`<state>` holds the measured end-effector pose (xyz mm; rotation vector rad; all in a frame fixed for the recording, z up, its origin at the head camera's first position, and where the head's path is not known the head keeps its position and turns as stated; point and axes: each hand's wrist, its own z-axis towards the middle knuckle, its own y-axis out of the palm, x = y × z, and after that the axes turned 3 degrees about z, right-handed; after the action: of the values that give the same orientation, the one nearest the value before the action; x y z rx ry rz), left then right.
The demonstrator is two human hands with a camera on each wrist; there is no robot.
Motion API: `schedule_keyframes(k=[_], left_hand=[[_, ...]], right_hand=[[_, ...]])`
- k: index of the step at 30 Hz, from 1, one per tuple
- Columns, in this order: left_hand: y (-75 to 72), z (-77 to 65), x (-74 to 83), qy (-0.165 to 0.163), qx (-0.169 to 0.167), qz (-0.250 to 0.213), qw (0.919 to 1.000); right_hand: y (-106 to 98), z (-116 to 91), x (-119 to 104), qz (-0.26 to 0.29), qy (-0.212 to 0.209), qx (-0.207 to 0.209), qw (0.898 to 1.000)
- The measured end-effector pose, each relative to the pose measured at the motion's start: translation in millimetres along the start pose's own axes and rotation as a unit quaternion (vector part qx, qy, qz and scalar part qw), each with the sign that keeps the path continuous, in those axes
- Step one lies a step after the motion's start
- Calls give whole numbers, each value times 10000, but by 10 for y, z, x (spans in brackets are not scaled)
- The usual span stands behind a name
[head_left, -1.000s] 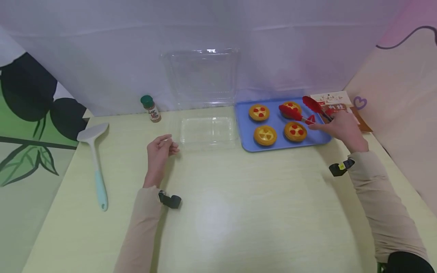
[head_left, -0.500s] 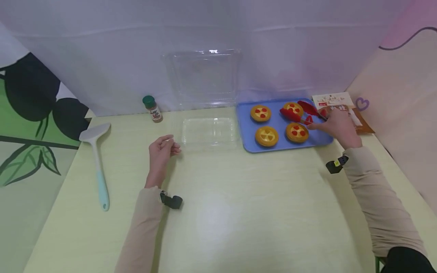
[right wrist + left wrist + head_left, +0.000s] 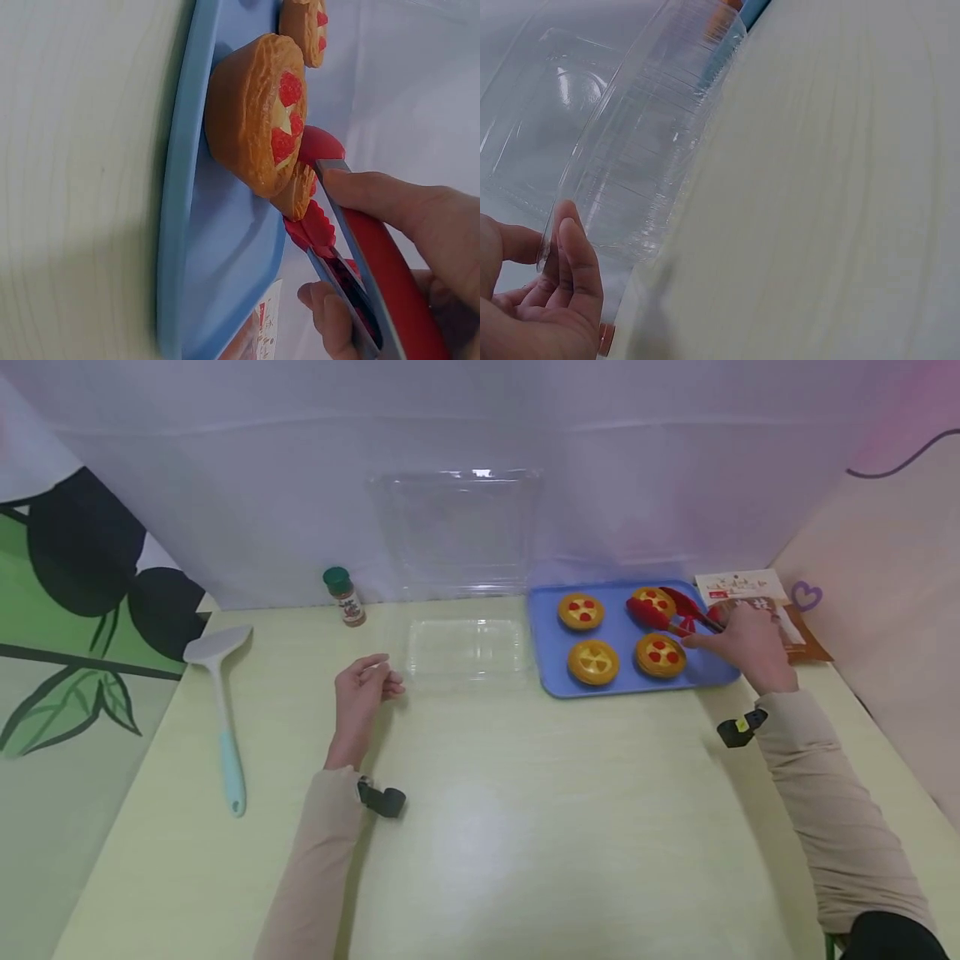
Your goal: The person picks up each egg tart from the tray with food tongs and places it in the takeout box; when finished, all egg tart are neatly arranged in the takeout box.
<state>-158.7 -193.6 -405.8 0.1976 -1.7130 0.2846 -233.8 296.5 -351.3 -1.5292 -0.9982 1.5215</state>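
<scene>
My right hand (image 3: pixel 753 643) grips red-and-metal tongs (image 3: pixel 375 262) over the blue tray (image 3: pixel 622 687). The two red heads stand on either side of the back right egg tart (image 3: pixel 654 599), which has red fruit on top. Nearer the front, another fruit-topped egg tart (image 3: pixel 259 112) fills much of the right wrist view. My left hand (image 3: pixel 362 693) is at the clear plastic container (image 3: pixel 468 647); in the left wrist view its thumb and fingers pinch the rim. The container's clear lid (image 3: pixel 465 531) stands upright behind it.
Two more tarts, one fruit-topped (image 3: pixel 581 611) and one plain (image 3: pixel 593 662), sit on the tray's left half. A spice jar with a green cap (image 3: pixel 347 597) stands back left. A spatula (image 3: pixel 225 718) lies far left. Printed packaging (image 3: pixel 750 589) lies behind my right hand.
The tongs' far head has come down and inward beside the back right tart, so the two heads stand closer together. My left hand keeps its place at the container. The head view has shifted slightly.
</scene>
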Motion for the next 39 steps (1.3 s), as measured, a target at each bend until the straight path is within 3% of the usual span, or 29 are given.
schedule_keyframes(k=[13,28,39], left_hand=[[-16,-1,3,14,25,-27,10000],[-4,-32,45,-3,61,22,10000],[5,-34,49,-38,84,-38,10000]], right_hand=[[-50,-115,-192,398,-3,186,9990],[-130,-264,-548,840,326,-120,9959],[-77,-398,-944,1151,-407,-130,9924]])
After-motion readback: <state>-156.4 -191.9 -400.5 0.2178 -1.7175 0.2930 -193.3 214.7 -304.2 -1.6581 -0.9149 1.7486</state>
